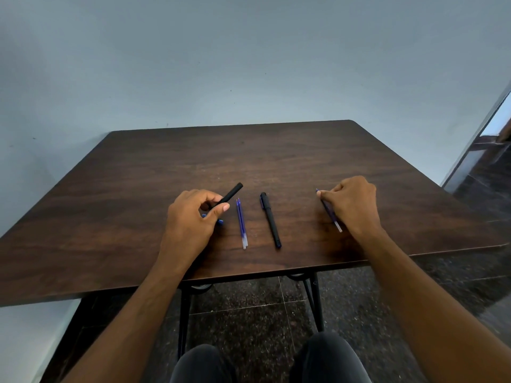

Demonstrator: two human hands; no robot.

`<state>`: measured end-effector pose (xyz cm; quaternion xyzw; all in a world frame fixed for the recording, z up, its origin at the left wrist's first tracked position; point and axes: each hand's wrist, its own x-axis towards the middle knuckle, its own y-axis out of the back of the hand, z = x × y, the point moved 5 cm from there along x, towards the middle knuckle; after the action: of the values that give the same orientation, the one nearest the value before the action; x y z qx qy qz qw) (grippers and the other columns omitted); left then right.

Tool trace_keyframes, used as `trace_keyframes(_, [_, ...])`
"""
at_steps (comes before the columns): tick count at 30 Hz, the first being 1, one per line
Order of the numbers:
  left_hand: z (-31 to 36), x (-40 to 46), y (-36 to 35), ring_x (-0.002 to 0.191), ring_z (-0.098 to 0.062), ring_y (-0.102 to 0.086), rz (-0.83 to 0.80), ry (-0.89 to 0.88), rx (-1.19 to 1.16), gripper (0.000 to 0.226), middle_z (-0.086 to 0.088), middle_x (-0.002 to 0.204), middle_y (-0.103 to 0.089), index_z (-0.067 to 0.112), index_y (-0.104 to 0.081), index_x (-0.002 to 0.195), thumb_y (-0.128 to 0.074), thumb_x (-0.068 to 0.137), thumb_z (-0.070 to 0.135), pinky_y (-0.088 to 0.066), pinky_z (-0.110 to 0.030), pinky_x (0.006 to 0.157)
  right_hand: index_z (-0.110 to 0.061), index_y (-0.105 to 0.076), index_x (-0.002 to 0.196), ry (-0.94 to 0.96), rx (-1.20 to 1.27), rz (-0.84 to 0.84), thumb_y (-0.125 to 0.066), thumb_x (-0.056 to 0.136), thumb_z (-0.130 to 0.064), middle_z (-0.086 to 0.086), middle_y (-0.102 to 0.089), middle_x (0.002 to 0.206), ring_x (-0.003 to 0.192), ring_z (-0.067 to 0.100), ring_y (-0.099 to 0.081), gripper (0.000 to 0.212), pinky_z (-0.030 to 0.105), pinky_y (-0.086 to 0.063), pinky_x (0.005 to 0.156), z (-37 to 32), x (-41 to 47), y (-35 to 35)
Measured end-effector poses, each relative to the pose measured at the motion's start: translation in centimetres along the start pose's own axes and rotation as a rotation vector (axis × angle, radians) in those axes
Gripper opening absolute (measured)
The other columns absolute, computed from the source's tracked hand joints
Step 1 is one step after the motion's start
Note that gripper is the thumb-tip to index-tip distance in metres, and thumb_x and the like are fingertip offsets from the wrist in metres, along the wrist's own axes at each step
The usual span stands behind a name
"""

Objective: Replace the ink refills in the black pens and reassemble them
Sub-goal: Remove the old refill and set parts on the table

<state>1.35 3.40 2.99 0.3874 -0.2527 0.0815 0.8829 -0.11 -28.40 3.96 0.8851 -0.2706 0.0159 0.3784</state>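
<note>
My left hand (pixel 190 217) grips a black pen barrel (pixel 231 193) that sticks out up and to the right, just above the dark wooden table (pixel 290 153). A small blue piece (pixel 220 221) lies under that hand. Two blue ink refills (pixel 241 223) lie side by side to the right of it. A whole black pen (pixel 271 220) lies further right, cap end away from me. My right hand (pixel 352 204) pinches another blue refill (pixel 330 212) low over the table, tip pointing away.
The table's front edge (pixel 249 275) runs just below my wrists, with its black metal legs (pixel 184 308) and my knees (pixel 204 363) underneath. A pale wall (pixel 249 64) stands behind the table. A doorway (pixel 495 128) opens at the right.
</note>
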Motion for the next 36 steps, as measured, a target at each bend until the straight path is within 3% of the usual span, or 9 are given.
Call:
trace_keyframes(2, [-0.5, 0.1, 0.2, 0.081, -0.001, -0.055, 0.018, 0.077, -0.033, 0.015, 0.011, 0.093, -0.066, 0.022, -0.073, 0.099, -0.077, 0.086, 0.029, -0.038, -0.010, 0.069, 0.001, -0.072, 0.063, 0.017, 0.019, 0.026, -0.080, 0.085, -0.024, 0.008, -0.069, 0.059, 0.055, 0.016, -0.065, 0.035, 0.011, -0.042, 0.042, -0.9, -0.5, 0.2])
trace_keyframes(7, [-1.0, 0.0, 0.4, 0.081, -0.001, -0.059, 0.029, 0.187, -0.122, 0.013, 0.016, 0.089, -0.065, 0.030, -0.070, 0.097, -0.077, 0.086, 0.030, -0.041, -0.013, 0.068, -0.008, -0.074, 0.068, 0.095, 0.093, -0.073, -0.080, 0.086, -0.022, -0.007, -0.068, 0.064, 0.062, 0.007, -0.068, 0.023, 0.004, -0.041, 0.045, -5.2, -1.8, -1.2])
trace_keyframes(11, [-1.4, -0.1, 0.7, 0.078, -0.001, -0.062, 0.052, 0.275, -0.233, 0.014, 0.015, 0.086, -0.067, 0.029, -0.070, 0.098, -0.077, 0.086, 0.028, -0.045, -0.014, 0.067, -0.010, -0.076, 0.068, 0.167, 0.060, -0.207, -0.078, 0.085, -0.018, -0.007, -0.073, 0.071, 0.062, 0.000, -0.066, 0.019, 0.007, -0.050, 0.052, -9.1, -3.0, -3.7])
trace_keyframes(13, [-1.5, -0.1, 0.7, 0.075, 0.002, -0.061, 0.045, 0.283, -0.244, 0.014, 0.015, 0.084, -0.067, 0.028, -0.071, 0.097, -0.078, 0.085, 0.027, -0.043, -0.012, 0.066, -0.009, -0.075, 0.071, 0.181, 0.015, -0.281, -0.076, 0.087, -0.016, -0.002, -0.073, 0.073, 0.066, 0.004, -0.068, 0.017, 0.010, -0.053, 0.057, -10.6, -3.6, -5.5])
trace_keyframes(16, [-1.5, -0.2, 0.6, 0.067, 0.007, -0.059, 0.036, 0.272, -0.261, 0.012, 0.013, 0.079, -0.068, 0.026, -0.073, 0.093, -0.080, 0.083, 0.026, -0.042, -0.011, 0.063, -0.006, -0.072, 0.076, 0.136, -0.076, -0.359, -0.077, 0.084, -0.018, 0.007, -0.073, 0.077, 0.071, 0.020, -0.072, 0.015, 0.036, -0.063, 0.067, -11.6, -4.0, -8.2])
trace_keyframes(17, [-1.5, -0.2, 0.7, 0.066, 0.008, -0.058, 0.035, 0.269, -0.261, 0.012, 0.012, 0.078, -0.068, 0.026, -0.073, 0.093, -0.081, 0.083, 0.026, -0.042, -0.010, 0.062, -0.008, -0.068, 0.074, 0.132, -0.109, -0.362, -0.077, 0.083, -0.020, 0.007, -0.070, 0.076, 0.069, 0.020, -0.070, 0.017, 0.037, -0.063, 0.066, -11.9, -4.1, -8.7])
trace_keyframes(21, [-1.6, -0.1, 0.6, 0.065, 0.009, -0.058, 0.026, 0.259, -0.268, 0.012, 0.011, 0.076, -0.069, 0.028, -0.073, 0.089, -0.082, 0.081, 0.025, -0.044, -0.007, 0.059, -0.013, -0.057, 0.070, 0.138, -0.224, -0.351, -0.074, 0.087, -0.022, 0.005, -0.063, 0.075, 0.070, 0.021, -0.065, 0.026, 0.033, -0.053, 0.059, -12.3, -4.6, -9.4])
trace_keyframes(26, [-1.5, 0.1, 0.5, 0.067, 0.007, -0.059, 0.030, 0.252, -0.282, 0.013, 0.011, 0.078, -0.070, 0.028, -0.074, 0.088, -0.083, 0.081, 0.022, -0.044, -0.006, 0.060, -0.013, -0.052, 0.073, 0.118, -0.299, -0.382, -0.069, 0.091, -0.022, 0.006, -0.062, 0.080, 0.075, 0.023, -0.066, 0.026, 0.036, -0.054, 0.062, -12.4, -5.1, -9.9])
trace_keyframes(36, [-1.3, 0.2, 0.8, 0.070, 0.013, -0.059, 0.044, 0.236, -0.297, 0.013, 0.013, 0.080, -0.068, 0.025, -0.073, 0.095, -0.080, 0.084, 0.025, -0.045, -0.004, 0.061, -0.013, -0.058, 0.090, 0.095, -0.319, -0.402, -0.070, 0.091, -0.026, 0.005, -0.061, 0.084, 0.080, 0.022, -0.065, 0.017, 0.036, -0.055, 0.067, -12.6, -5.2, -10.1])
